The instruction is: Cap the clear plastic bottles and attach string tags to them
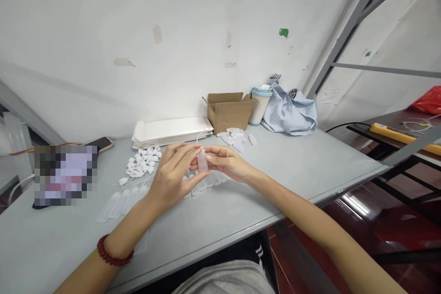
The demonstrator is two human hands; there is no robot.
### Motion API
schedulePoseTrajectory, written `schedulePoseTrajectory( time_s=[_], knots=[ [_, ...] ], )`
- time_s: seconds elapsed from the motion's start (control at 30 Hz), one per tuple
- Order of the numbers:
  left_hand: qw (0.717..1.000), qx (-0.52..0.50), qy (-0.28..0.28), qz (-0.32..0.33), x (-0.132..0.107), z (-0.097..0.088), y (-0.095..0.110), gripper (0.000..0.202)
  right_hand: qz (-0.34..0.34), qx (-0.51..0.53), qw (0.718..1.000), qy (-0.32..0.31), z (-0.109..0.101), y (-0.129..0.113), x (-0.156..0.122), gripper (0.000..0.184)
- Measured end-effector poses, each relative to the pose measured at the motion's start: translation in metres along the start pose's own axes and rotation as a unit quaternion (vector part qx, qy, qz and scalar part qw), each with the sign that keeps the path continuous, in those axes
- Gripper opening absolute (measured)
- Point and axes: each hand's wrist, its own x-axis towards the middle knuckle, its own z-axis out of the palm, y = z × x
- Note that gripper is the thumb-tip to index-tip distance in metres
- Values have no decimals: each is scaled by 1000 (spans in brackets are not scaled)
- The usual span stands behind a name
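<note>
Head view, fingers [220, 160] around translucent piece [202, 162]

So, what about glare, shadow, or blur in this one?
Head view: a soft shadow slants across the wall at left; head view: bright glare streaks the glossy dark surface at lower right; head view: the held translucent plastic piece looks pale, with little detail; head view: coarse mosaic blocks hide the item at left.

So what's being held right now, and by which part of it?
A small translucent plastic piece, in both hands: left hand with fingertips at its top and thumb at its bottom, right hand at its right side.
</note>
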Motion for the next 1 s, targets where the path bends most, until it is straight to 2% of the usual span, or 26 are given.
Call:
schedulePoseTrajectory(
  time_s=[0.23, 0.5, 0.67, 0.83, 1.0],
  knots=[
    [999, 17, -22, 18, -3, -1, -3, 45, 7, -76, 997, 12, 3, 0, -2, 36],
    [999, 29, -30, 19, -2, -3, 1, 42, -16, -69, 995, 77, 0, 5, 1, 37],
    [999, 30, -20, 37, 1, -5, 6, 46, 6, -15, 997, 72, -5, 5, 1, 31],
    [999, 22, -15, 46, 3, -7, 10, 51, 54, 41, 997, 38, -5, 0, 0, 27],
    [999, -4, -37, 32, 8, -16, 12, 46, 57, 24, 998, 23, -4, -2, -1, 29]
  ],
)
